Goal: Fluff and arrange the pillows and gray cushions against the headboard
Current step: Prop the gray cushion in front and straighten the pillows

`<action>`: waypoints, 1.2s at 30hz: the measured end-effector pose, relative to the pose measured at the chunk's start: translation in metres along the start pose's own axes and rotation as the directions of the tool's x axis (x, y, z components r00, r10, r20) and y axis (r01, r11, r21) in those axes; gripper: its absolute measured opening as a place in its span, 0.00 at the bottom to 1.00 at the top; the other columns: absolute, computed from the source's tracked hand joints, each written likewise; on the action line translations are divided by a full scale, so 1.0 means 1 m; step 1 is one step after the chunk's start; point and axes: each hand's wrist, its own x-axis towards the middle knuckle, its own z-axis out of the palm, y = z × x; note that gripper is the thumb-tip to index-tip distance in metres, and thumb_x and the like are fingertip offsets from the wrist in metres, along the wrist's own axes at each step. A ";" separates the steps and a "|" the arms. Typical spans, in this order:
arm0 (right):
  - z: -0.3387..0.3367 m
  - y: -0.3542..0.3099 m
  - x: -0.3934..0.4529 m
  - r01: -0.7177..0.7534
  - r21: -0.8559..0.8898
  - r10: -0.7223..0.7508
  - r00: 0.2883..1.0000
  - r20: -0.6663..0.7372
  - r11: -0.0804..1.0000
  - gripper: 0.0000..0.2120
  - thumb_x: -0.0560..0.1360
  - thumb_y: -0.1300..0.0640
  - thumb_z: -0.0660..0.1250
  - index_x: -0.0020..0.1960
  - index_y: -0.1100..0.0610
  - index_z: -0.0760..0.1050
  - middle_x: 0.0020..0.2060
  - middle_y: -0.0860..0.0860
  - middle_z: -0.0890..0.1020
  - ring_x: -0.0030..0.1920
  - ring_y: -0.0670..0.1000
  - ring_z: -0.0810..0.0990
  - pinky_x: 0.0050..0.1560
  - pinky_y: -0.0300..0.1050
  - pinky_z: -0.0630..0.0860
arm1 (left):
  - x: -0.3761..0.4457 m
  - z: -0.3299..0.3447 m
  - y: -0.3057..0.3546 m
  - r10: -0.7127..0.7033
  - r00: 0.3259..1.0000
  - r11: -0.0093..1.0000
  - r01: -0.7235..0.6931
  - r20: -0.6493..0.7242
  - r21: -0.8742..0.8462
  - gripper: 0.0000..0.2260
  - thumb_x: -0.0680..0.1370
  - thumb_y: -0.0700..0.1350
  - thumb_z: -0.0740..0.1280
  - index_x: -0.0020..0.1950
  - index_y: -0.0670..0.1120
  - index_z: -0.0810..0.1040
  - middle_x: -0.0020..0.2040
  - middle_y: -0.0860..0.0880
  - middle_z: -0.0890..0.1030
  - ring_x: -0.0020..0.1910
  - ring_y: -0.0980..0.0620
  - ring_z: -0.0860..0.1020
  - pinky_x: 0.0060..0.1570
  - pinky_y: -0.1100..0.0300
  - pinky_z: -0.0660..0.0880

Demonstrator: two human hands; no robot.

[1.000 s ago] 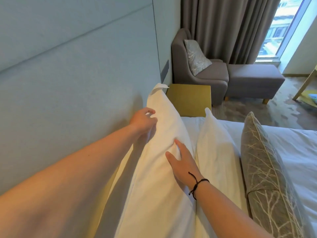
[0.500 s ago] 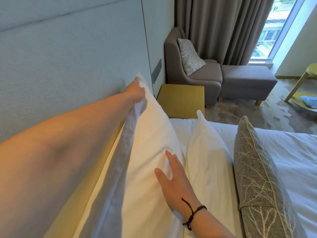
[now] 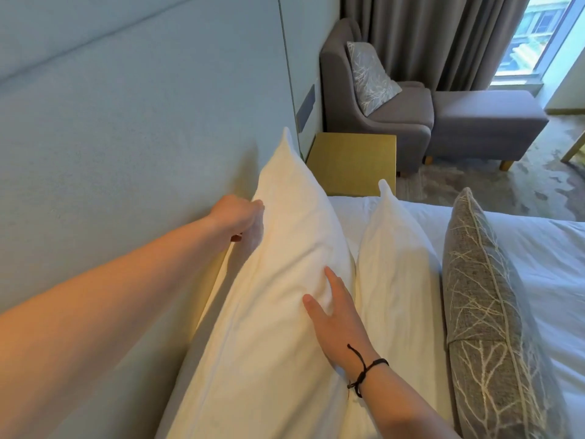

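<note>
The back pillow is gripped at its edge by the left hand beside the headboard; the right hand is laid flat on it, fingers straight; it should be settled upright, evenly.

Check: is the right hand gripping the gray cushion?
No; the right hand lies flat on the back white pillow, apart from the gray cushion.

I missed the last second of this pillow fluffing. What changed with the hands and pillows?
The left hand slid up to the back pillow's top corner, then came back down its rear edge, gripping throughout. The right hand stayed flat on that pillow's front. The front pillow and gray cushion kept their places.
</note>
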 end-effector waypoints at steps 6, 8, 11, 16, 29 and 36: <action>0.023 0.003 -0.049 -0.052 0.016 0.052 0.999 0.012 0.999 0.32 0.71 0.31 0.57 0.71 0.28 0.47 0.76 0.35 0.50 0.75 0.36 0.48 0.72 0.46 0.56 | -0.100 -0.011 -0.076 0.090 0.996 0.912 -0.078 -0.009 0.402 0.17 0.77 0.54 0.63 0.33 0.45 0.67 0.30 0.48 0.71 0.30 0.48 0.70 0.29 0.57 0.64; 0.030 0.002 -0.069 -0.063 0.018 0.063 0.998 0.004 0.998 0.32 0.71 0.31 0.57 0.72 0.29 0.47 0.76 0.35 0.50 0.75 0.37 0.48 0.71 0.44 0.54 | -0.122 -0.008 -0.090 0.124 0.990 0.893 -0.082 -0.066 0.443 0.17 0.78 0.53 0.61 0.33 0.47 0.64 0.30 0.50 0.68 0.29 0.49 0.67 0.28 0.56 0.60; 0.039 0.001 -0.099 -0.085 0.007 0.085 0.996 -0.016 0.996 0.33 0.72 0.30 0.57 0.72 0.30 0.46 0.76 0.36 0.51 0.75 0.39 0.49 0.70 0.44 0.56 | -0.149 -0.010 -0.103 0.137 0.979 0.848 -0.038 -0.148 0.529 0.15 0.80 0.53 0.57 0.35 0.48 0.63 0.32 0.49 0.70 0.30 0.49 0.67 0.29 0.55 0.60; 0.054 -0.006 -0.135 -0.092 -0.005 0.092 0.996 -0.007 0.996 0.34 0.72 0.32 0.58 0.73 0.32 0.46 0.77 0.40 0.50 0.76 0.43 0.50 0.72 0.46 0.56 | -0.191 -0.020 -0.116 0.227 0.962 0.732 -0.066 -0.151 0.678 0.16 0.81 0.59 0.56 0.43 0.48 0.68 0.37 0.49 0.75 0.35 0.45 0.74 0.33 0.54 0.67; 0.064 -0.023 -0.212 0.007 -0.181 0.046 0.956 0.289 0.983 0.30 0.80 0.44 0.57 0.77 0.41 0.47 0.78 0.45 0.54 0.77 0.46 0.52 0.75 0.52 0.57 | -0.206 -0.083 -0.098 0.396 0.918 0.255 -0.095 -0.014 0.962 0.08 0.78 0.35 0.57 0.54 0.44 0.72 0.50 0.42 0.84 0.49 0.39 0.83 0.45 0.52 0.75; 0.039 -0.015 -0.232 -0.042 -0.178 0.091 0.956 0.279 0.983 0.31 0.80 0.44 0.58 0.78 0.44 0.49 0.78 0.45 0.55 0.77 0.46 0.54 0.75 0.49 0.56 | -0.222 -0.068 -0.105 0.410 0.912 0.491 -0.197 -0.026 0.848 0.04 0.81 0.42 0.57 0.55 0.45 0.65 0.48 0.39 0.81 0.46 0.37 0.80 0.41 0.51 0.70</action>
